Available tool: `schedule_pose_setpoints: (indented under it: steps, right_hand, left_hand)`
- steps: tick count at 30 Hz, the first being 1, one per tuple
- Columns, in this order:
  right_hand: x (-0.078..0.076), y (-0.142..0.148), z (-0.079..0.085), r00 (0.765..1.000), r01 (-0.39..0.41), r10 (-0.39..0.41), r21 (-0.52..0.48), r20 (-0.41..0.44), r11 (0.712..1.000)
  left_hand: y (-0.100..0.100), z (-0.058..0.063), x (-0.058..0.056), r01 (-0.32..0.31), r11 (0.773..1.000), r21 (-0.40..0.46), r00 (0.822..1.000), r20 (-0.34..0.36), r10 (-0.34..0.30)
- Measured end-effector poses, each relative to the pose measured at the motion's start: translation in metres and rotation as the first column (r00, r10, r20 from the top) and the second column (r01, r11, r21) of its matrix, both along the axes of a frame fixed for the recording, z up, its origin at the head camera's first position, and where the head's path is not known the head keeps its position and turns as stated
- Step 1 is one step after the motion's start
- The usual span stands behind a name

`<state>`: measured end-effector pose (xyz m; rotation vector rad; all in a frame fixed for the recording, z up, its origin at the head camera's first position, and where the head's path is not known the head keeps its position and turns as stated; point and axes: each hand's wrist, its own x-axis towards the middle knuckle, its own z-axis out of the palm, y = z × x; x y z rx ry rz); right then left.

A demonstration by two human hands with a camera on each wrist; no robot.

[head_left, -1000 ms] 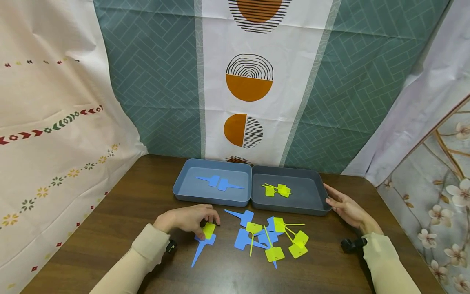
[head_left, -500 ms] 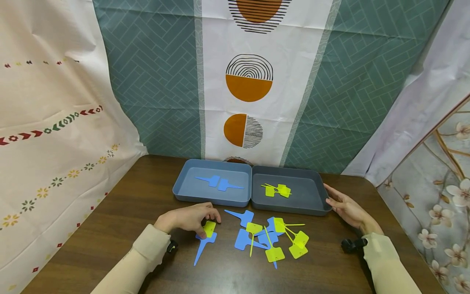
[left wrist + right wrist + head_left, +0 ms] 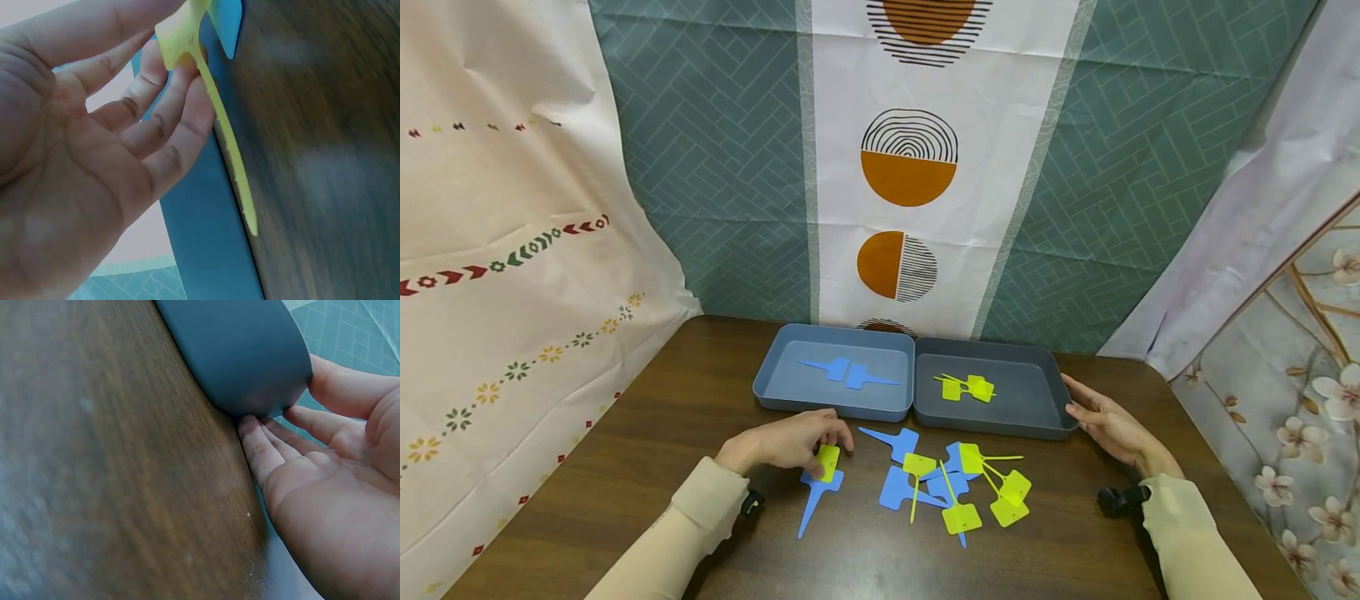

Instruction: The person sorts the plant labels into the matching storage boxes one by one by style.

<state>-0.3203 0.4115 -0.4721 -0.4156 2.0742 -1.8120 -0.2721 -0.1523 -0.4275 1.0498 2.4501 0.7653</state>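
My left hand (image 3: 786,442) pinches a yellow T-shaped plant label (image 3: 828,462) between thumb and fingertips, in front of the blue-grey tray (image 3: 835,408). In the left wrist view the stem of the yellow plant label (image 3: 228,140) points away from the fingers. A blue plant label (image 3: 813,504) lies against the yellow one's head, partly overlapped; whether the fingers hold it too is unclear. At the right end of the dark grey tray (image 3: 1000,427), my right hand (image 3: 1112,429) touches the outer wall. In the right wrist view its fingers reach the tray's lower corner, the thumb its rim.
Several blue and yellow plant labels (image 3: 961,518) lie overlapping on the brown table (image 3: 737,550) between the hands. Two blue labels (image 3: 857,377) are in the left tray, some yellow labels (image 3: 980,388) in the right one. Patterned curtains (image 3: 737,167) hang behind.
My left hand has shifted slightly away from me with the yellow plant label, and the blue label's tip has moved a little with it. My right hand stays at the tray.
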Motion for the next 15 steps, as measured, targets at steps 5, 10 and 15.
schedule_pose_setpoints:
  steps: [5, 10, 15]
  right_hand:
    - [-0.0010, 0.0002, -0.0005, 1.000, 0.000, 0.000, 0.002, 0.000, 1.000]
    - [-0.0014, 0.0006, -0.0010, 1.000, -0.007, 0.007, 0.001, -0.008, 1.000]
    - [-0.0013, 0.0006, -0.0009, 1.000, -0.007, 0.007, -0.002, -0.008, 1.000]
  left_hand:
    - [-0.0002, -0.0010, -0.0008, 0.006, 0.999, 0.037, 1.000, -0.028, -0.005]
    - [0.0003, 0.0014, -0.0005, 0.009, 0.998, 0.066, 0.999, -0.031, -0.007]
    - [-0.0003, 0.0018, -0.0014, 0.001, 0.995, 0.101, 1.000, -0.007, 0.000]
